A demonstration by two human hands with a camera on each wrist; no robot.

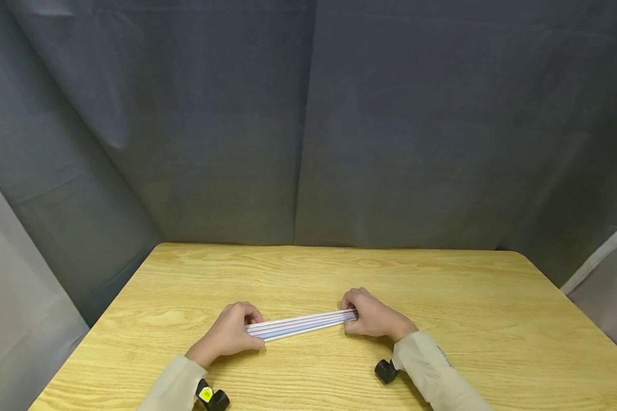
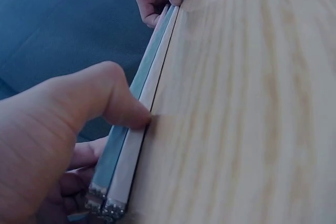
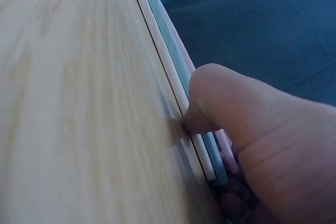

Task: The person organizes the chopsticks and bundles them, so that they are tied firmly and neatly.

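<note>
A bundle of pastel chopsticks, in white, pink and blue, lies side by side across the near middle of the table. My left hand grips the thicker left ends between thumb and fingers. Glittery silver caps show on those ends in the left wrist view. At the thinner right ends, my right hand pinches the bundle, its thumb on the near side. In the right wrist view the tips stick out past the thumb, slightly uneven. The fingers behind the bundle are partly hidden.
The wood-grain table has rounded far corners. Dark grey curtains hang behind it and along the sides. Black wrist cameras sit under both sleeves.
</note>
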